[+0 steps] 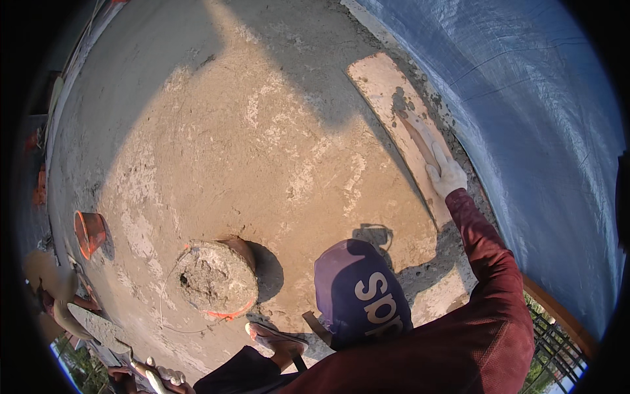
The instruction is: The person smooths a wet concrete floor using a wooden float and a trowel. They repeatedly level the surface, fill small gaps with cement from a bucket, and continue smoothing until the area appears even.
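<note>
A long, pale pinkish float [394,105] lies against a wet cement surface [262,131] at the right. My right hand [449,176], in a white glove at the end of a maroon sleeve, grips the float's long handle. Lumps of grey mortar [401,102] stick to the board beyond the handle's far end. At the lower left edge my left hand [169,377], also gloved, closes around the handle of a metal trowel [105,331] smeared with grey. Its fingers are partly cut off by the picture's rim.
A bucket filled with mortar [216,279] stands left of centre; a smaller orange bucket [90,234] is farther left. Blue sheeting [525,98] borders the right. A co-worker [59,282] shows at the left rim. Dark blue rounded cloth [354,282] and a sandalled foot [279,338] are low down.
</note>
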Tool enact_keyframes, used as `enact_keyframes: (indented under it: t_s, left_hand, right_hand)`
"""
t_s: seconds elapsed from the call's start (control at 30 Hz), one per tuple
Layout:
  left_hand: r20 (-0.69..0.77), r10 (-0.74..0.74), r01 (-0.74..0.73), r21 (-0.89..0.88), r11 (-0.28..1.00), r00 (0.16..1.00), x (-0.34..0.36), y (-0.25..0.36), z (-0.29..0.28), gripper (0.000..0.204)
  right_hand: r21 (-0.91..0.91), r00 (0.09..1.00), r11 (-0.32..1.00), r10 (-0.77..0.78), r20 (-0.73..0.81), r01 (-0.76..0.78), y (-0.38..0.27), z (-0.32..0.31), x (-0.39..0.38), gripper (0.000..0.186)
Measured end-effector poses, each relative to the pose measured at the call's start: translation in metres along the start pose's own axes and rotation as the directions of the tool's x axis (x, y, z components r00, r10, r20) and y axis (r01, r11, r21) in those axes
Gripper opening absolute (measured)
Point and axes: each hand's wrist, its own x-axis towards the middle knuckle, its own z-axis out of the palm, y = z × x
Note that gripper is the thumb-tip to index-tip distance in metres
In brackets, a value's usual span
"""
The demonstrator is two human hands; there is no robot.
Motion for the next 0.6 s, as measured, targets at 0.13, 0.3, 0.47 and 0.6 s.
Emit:
enact_keyframes:
  t_s: [0.13, 0.3, 0.47, 0.6]
  left_hand:
    - [0.340, 0.088, -0.344, 0.938, 0.032, 0.936, 0.028, -0.002, 0.000, 0.038]
    - [0.380, 0.163, -0.398, 0.913, 0.095, 0.911, 0.043, -0.019, 0.004, 0.047]
    - [0.538, -0.282, -0.521, 0.842, 0.140, 0.794, 0.010, 0.006, -0.015, 0.044]
    - [0.295, 0.029, -0.295, 0.934, 0.200, 0.955, 0.011, 0.017, -0.035, 0.053]
  right_hand:
    - [0.038, 0.954, 0.980, -0.183, -0.238, 0.197, -0.136, -0.033, 0.123, 0.068]
    - [0.098, 0.936, 0.961, -0.223, -0.273, 0.257, -0.191, -0.004, 0.076, 0.066]
    - [-0.041, 0.991, 0.990, -0.133, 0.028, 0.134, -0.129, 0.042, -0.041, 0.080]
    - [0.024, 0.956, 0.972, -0.227, -0.184, 0.235, -0.216, 0.002, 0.089, 0.074]
